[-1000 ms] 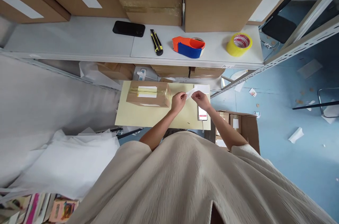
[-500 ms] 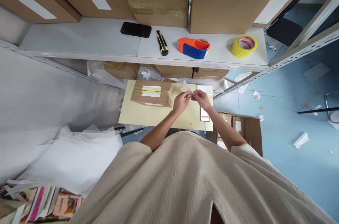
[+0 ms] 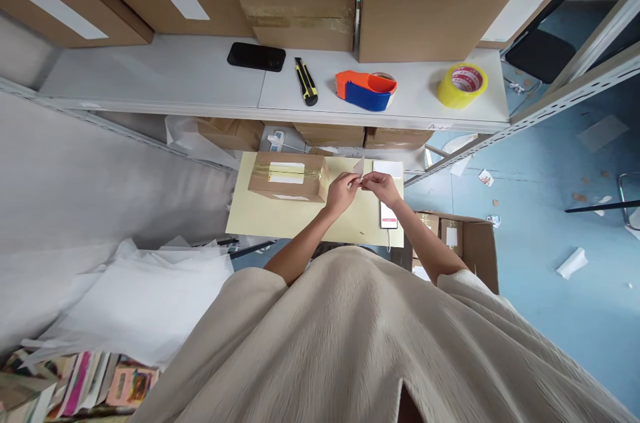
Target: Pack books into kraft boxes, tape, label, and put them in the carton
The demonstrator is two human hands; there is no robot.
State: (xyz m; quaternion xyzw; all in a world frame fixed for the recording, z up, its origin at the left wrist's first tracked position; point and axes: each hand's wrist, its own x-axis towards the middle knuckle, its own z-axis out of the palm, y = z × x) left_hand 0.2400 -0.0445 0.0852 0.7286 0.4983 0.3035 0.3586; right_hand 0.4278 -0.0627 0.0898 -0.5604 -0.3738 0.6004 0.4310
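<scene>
My left hand [image 3: 343, 190] and my right hand [image 3: 380, 186] meet above the pale yellow tabletop [image 3: 300, 220], fingers pinched together. Between their fingertips is a small whitish label [image 3: 359, 166], standing up at an angle; its printing cannot be made out. To the left of my left hand lies a taped cardboard box [image 3: 287, 176] with white labels on its top and side. Under my right wrist rests a phone [image 3: 389, 215] with a lit white screen and a cable. A white pad or stack of paper [image 3: 387, 168] lies just beyond my right hand.
On the shelf [image 3: 175, 76] ahead are a black phone [image 3: 257, 56], a box cutter [image 3: 306, 82], an orange and blue tape dispenser [image 3: 367, 91] and yellow tape [image 3: 463, 85]. An open carton [image 3: 477, 250] stands at right; white packing sheets [image 3: 130, 303] lie at left.
The label between my fingers has tilted and turned, now showing narrower and more upright. Both hands stay in nearly the same place. The box has not moved on the table.
</scene>
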